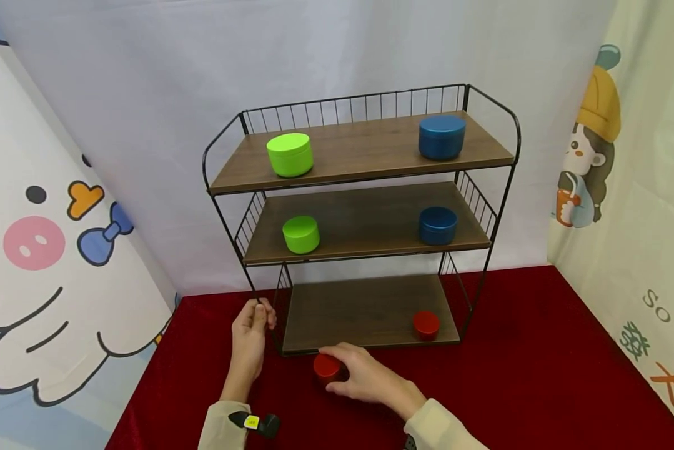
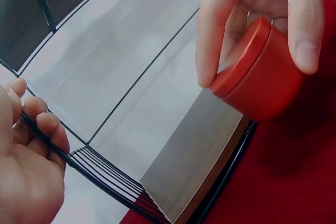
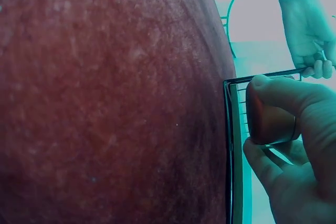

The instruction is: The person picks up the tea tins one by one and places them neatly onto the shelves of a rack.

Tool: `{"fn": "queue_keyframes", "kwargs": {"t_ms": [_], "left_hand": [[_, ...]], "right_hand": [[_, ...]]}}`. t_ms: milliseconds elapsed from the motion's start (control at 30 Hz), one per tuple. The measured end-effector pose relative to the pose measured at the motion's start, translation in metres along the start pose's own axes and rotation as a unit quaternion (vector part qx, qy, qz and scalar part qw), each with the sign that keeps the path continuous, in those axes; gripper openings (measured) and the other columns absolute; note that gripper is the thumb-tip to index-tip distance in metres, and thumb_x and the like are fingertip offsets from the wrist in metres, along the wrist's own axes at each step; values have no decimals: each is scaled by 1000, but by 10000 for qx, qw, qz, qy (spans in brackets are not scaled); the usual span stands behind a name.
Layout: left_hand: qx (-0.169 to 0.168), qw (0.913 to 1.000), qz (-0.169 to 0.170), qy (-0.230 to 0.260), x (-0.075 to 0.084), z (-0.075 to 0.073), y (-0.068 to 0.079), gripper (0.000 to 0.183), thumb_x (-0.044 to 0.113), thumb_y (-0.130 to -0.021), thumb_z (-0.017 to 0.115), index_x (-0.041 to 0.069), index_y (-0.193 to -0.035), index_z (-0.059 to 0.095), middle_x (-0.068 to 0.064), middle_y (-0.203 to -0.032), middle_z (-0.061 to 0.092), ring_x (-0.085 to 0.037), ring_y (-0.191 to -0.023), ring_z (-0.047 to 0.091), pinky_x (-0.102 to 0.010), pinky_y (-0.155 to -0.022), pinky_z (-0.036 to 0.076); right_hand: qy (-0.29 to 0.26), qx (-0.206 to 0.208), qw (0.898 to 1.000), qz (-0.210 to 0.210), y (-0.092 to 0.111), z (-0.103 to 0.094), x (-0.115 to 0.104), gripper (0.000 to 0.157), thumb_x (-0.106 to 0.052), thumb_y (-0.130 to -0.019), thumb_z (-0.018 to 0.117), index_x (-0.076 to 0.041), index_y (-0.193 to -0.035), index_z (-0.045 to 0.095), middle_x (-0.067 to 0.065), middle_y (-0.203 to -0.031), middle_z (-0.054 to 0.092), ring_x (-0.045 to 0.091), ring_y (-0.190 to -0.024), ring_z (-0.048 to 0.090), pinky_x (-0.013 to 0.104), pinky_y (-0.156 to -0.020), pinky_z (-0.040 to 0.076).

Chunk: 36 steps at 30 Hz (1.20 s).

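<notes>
A small round red tin with a lid point(image 1: 327, 368) is held between the thumb and fingers of my right hand point(image 1: 365, 375), in front of the bottom shelf's left part. In the left wrist view this tin point(image 2: 262, 72) is tilted and overlaps the front edge of the bottom board point(image 2: 194, 166). My left hand point(image 1: 251, 331) grips the black metal post at the front left of the three-tier rack, its fingers point(image 2: 48, 124) curled round the frame. On the bottom shelf point(image 1: 359, 312), another red tin point(image 1: 426, 325) stands at the right.
Green tins stand at the left of the top shelf point(image 1: 290, 154) and middle shelf point(image 1: 301, 234). Blue tins stand at the right of both, upper point(image 1: 441, 137) and lower point(image 1: 438, 225). Wire rails edge the rack, which stands on a red cloth point(image 1: 516, 375) before a pale curtain point(image 1: 145, 125).
</notes>
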<state>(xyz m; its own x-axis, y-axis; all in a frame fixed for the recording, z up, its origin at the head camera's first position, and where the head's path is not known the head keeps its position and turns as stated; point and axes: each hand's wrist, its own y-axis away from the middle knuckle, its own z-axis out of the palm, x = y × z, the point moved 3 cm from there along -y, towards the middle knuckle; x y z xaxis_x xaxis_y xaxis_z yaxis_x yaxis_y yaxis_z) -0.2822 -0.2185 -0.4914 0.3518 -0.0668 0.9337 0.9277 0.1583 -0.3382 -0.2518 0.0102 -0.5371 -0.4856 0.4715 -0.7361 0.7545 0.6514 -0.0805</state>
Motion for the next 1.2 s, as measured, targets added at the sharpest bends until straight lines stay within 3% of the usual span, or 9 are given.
{"fn": "queue_keyframes", "kwargs": {"t_ms": [500, 933, 1200], "left_hand": [[16, 10000, 33, -5, -1, -1, 0, 36, 18, -111, 41, -16, -102, 47, -6, -78, 47, -14, -75, 49, -24, -72, 44], [7, 10000, 65, 56, 1, 0, 0, 34, 16, -111, 41, -16, -102, 47, -6, -77, 48, -13, -74, 49, -24, -71, 44], [-29, 10000, 44, 76, 1, 1, -1, 35, 16, -111, 40, -17, -101, 46, -7, -78, 47, -15, -74, 48, -24, -70, 43]], "right_hand": [[89, 108, 9998, -119, -28, 4, 4, 64, -21, -92, 80, -4, -147, 52, 11, -136, 61, 16, -113, 64, 22, -88, 54], [313, 374, 9987, -114, -42, 1, 10, 63, -13, -92, 79, -1, -147, 50, 16, -136, 61, 27, -118, 65, 32, -94, 56], [350, 429, 9985, -13, -50, -1, 12, 63, -16, -94, 78, -3, -149, 49, 16, -145, 56, 28, -127, 61, 36, -100, 54]]}}
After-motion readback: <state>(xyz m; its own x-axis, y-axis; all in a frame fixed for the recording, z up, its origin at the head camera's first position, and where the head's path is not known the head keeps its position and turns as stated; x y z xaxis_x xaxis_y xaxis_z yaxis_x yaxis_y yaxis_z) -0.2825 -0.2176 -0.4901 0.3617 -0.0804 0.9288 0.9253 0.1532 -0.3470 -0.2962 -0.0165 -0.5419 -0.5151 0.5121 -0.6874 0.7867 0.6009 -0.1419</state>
